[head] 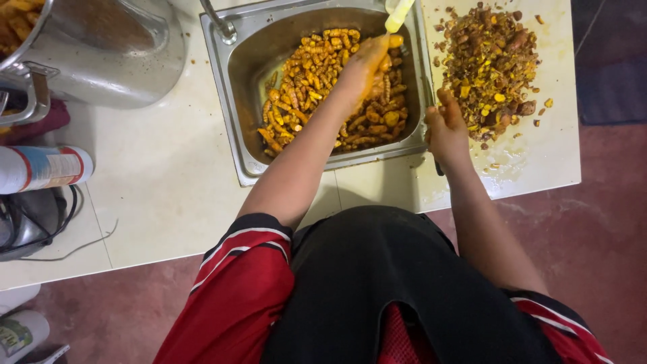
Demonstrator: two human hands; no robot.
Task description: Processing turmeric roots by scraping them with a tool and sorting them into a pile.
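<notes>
The yellow roots (317, 87) are lying heaped in the steel sink (246, 145); the left hand (364, 67) is closing its grip on some, seemingly sorting. The right hand (446, 128), grip loosely curled and empty, is resting beside the peelings (488, 64) on the worktop (155, 182).

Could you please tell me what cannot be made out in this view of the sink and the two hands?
- Left hand: fingers blurred, buried among the yellow roots in the sink; its grip cannot be told.
- Right hand: seen edge-on at the sink rim; whether it holds anything is unclear.
- Pot: cut off by the top and left edges; contents mostly out of view.
- Peelings: pieces too small to tell apart.
</notes>
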